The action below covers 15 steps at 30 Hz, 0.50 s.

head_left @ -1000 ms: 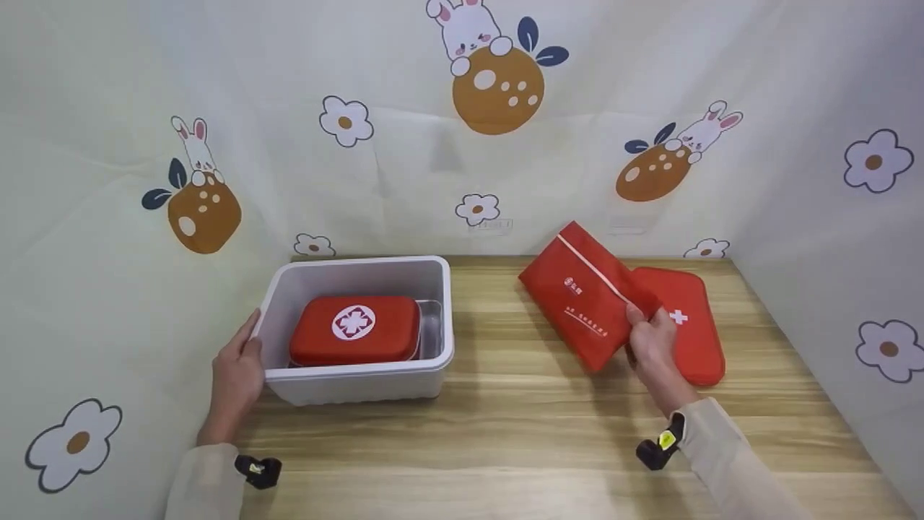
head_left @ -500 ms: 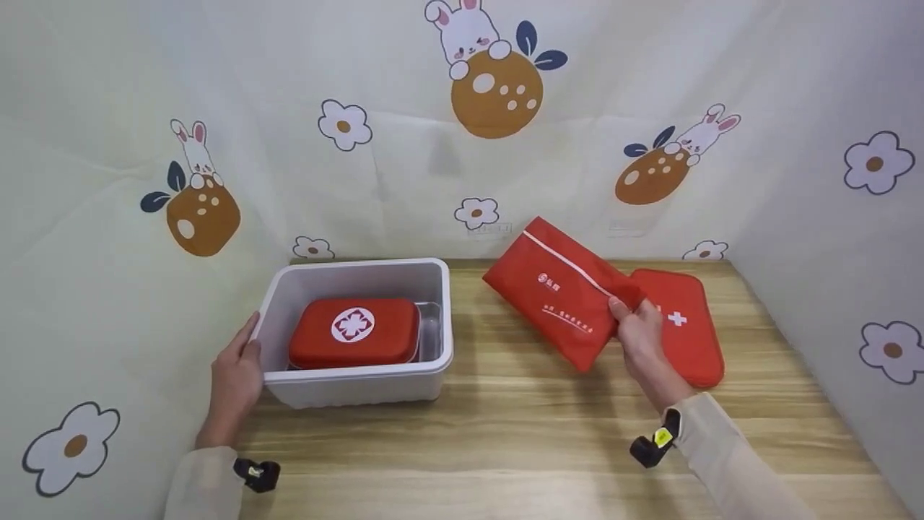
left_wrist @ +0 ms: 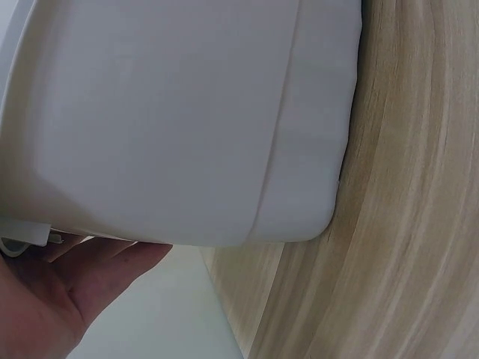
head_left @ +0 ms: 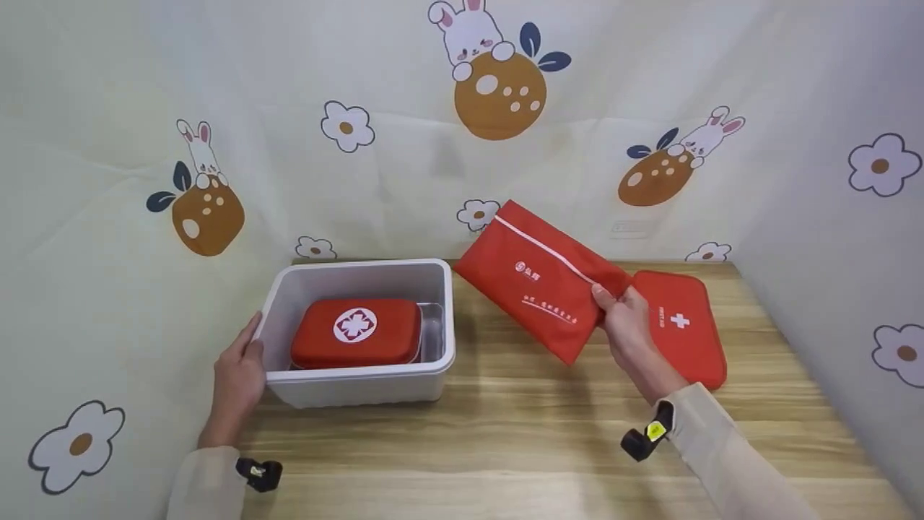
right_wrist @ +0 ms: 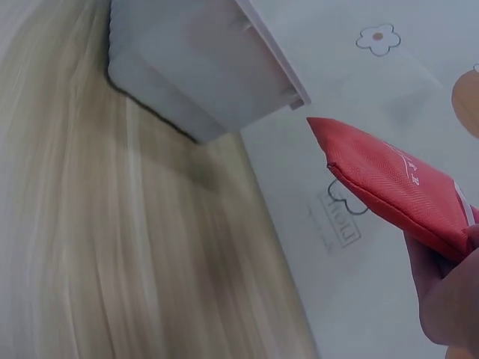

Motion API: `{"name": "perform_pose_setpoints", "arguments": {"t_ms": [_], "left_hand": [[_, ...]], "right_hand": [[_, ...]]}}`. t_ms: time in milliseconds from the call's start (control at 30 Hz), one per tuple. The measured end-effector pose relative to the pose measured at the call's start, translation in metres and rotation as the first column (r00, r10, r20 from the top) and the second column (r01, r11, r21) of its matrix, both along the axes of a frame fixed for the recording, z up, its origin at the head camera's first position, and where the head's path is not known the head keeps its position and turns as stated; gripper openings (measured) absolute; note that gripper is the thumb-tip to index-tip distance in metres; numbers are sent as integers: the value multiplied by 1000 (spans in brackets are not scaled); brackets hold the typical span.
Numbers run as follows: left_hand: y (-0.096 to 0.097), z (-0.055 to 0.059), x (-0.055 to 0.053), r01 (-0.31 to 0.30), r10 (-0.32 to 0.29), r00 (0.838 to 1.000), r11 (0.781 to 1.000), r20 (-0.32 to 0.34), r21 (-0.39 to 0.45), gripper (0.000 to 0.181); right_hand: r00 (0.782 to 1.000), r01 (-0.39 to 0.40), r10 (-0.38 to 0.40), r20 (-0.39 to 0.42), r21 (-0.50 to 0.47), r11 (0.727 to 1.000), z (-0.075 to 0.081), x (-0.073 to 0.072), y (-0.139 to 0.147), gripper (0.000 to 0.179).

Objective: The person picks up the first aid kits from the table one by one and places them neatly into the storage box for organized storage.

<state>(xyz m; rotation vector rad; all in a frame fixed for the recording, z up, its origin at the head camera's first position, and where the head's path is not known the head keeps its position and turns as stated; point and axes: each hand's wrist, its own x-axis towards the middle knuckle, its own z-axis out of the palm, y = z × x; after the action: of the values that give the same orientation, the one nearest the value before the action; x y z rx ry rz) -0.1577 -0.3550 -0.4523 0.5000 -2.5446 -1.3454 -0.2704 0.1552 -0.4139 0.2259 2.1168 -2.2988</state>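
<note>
In the head view my left hand [head_left: 240, 379] holds the light grey plastic bin [head_left: 361, 390] at its near left corner, fingers along the side below the rim; the left wrist view shows these fingers [left_wrist: 112, 273] against the wall. Inside the bin, a red hard-shell first-aid case [head_left: 317, 336] with a white round emblem lies over a shiny metal container [head_left: 432, 332]. My right hand [head_left: 626, 321] pinches the right end of a red zippered pouch [head_left: 541, 278], thumb on its printed face. The pouch is tilted above the table, its left corner close to the bin's right rim.
A flat red first-aid case [head_left: 696, 343] with a white cross lies at the right, partly behind my right hand. The wood-grain table [head_left: 505, 448] is bounded by printed cloth walls [head_left: 404, 166] at the back and both sides.
My right hand has carried the red pouch leftward toward the bin, uncovering more of the flat first-aid case. My left hand and the bin have stayed in place.
</note>
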Motion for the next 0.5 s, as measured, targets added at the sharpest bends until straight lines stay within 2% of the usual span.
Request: {"name": "perform_pose_setpoints", "arguments": {"t_ms": [267, 500], "left_hand": [[-2, -2, -3, 7, -7, 1000, 1000, 6, 5, 54], [-2, -2, -2, 5, -5, 1000, 1000, -6, 1, 53]], "right_hand": [[999, -11, 9, -34, -63, 998, 11, -2, -15, 40], [999, -40, 37, -23, -108, 993, 17, -4, -30, 40]]}}
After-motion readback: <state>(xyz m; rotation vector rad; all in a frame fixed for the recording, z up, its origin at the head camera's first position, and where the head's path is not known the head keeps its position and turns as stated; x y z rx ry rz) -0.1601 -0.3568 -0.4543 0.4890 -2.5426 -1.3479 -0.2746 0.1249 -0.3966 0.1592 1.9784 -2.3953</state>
